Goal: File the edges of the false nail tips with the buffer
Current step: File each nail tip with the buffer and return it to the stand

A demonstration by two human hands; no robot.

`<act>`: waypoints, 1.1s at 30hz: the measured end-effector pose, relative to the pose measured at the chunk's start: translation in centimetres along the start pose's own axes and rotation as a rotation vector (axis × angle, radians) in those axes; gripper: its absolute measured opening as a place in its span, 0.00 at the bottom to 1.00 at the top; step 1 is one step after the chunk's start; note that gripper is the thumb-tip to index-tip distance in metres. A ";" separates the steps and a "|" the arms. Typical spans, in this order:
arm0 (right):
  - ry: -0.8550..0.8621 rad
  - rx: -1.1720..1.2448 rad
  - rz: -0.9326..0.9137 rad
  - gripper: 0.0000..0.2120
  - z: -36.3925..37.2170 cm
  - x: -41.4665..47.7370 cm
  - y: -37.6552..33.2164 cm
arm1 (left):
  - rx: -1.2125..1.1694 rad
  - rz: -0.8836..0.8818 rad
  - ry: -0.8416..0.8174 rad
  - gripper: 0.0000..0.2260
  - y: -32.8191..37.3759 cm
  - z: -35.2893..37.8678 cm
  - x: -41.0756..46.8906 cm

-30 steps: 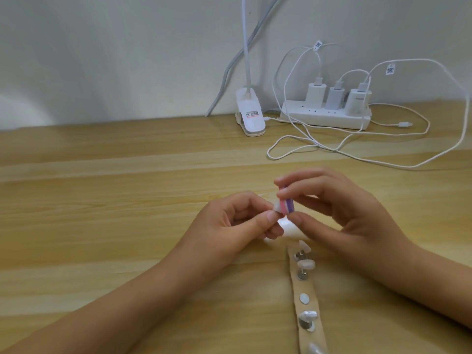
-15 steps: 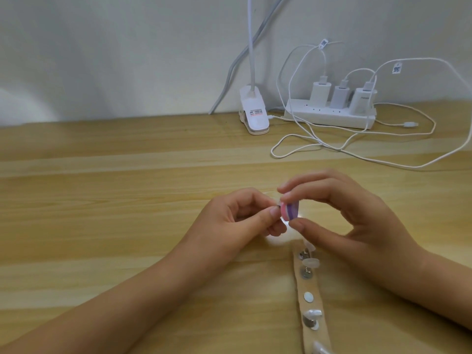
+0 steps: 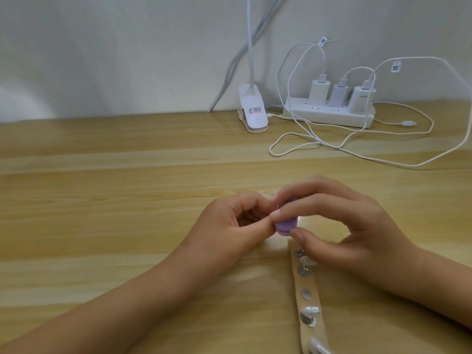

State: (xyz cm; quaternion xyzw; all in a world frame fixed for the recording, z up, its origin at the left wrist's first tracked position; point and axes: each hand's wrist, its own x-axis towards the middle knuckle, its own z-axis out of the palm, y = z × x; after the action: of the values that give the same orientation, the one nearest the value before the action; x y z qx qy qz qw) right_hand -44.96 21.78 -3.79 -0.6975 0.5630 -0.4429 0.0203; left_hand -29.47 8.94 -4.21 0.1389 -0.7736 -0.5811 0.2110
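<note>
My right hand (image 3: 339,226) pinches a small purple buffer block (image 3: 362,224) between thumb and fingers above the wooden table. My left hand (image 3: 229,226) curls its thumb and fingers right against the buffer; whatever it pinches is hidden behind the fingertips, and no nail tip shows there. Just below the hands lies a tan holder strip (image 3: 310,325) with round metal mounts. Several clear false nail tips (image 3: 309,312) sit on those mounts.
A white clip lamp base (image 3: 74,116) stands at the back by the wall. A white power strip (image 3: 329,116) with three chargers sits to its right, and white cables (image 3: 370,154) loop over the back right of the table.
The buffer has turned in my right hand, showing its purple face instead of the pink and white end. Both hands stayed together.
</note>
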 end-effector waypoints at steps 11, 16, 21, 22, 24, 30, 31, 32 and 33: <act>0.065 0.189 0.247 0.03 -0.6 0.2 0.7 | 0.068 -0.001 -0.027 0.03 0.0 0.1 -0.4; 0.060 0.429 0.363 0.10 -0.6 0.4 0.6 | 0.007 -0.016 -0.021 0.03 -0.2 0.1 -0.2; 0.119 0.522 0.406 0.15 -0.6 0.5 0.7 | -0.081 -0.042 0.001 0.05 -0.4 -0.2 -0.1; 0.131 0.545 0.407 0.15 -0.5 0.4 0.8 | -0.080 -0.051 -0.001 0.03 -0.4 -0.2 0.0; 0.143 0.568 0.371 0.14 -0.4 0.3 0.8 | -0.079 -0.062 -0.005 0.02 -0.5 -0.2 0.0; 0.015 0.295 0.132 0.09 -0.1 0.1 0.6 | -0.022 -0.023 -0.026 0.05 -0.4 -0.1 0.0; 0.000 0.247 0.094 0.08 -0.1 0.1 0.6 | -0.014 -0.017 -0.027 0.05 -0.4 -0.1 0.0; 0.000 0.218 0.081 0.08 -0.1 0.1 0.7 | -0.002 -0.014 -0.027 0.05 -0.3 -0.1 0.0; 0.007 0.220 0.094 0.08 -0.1 0.2 0.7 | 0.011 -0.015 -0.027 0.04 -0.3 -0.1 -0.1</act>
State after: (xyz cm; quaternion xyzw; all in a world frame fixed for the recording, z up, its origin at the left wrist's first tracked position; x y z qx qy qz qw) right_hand -45.59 21.37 -4.00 -0.6625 0.5431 -0.5028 0.1154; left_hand -29.35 8.78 -4.53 0.1379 -0.7785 -0.5802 0.1957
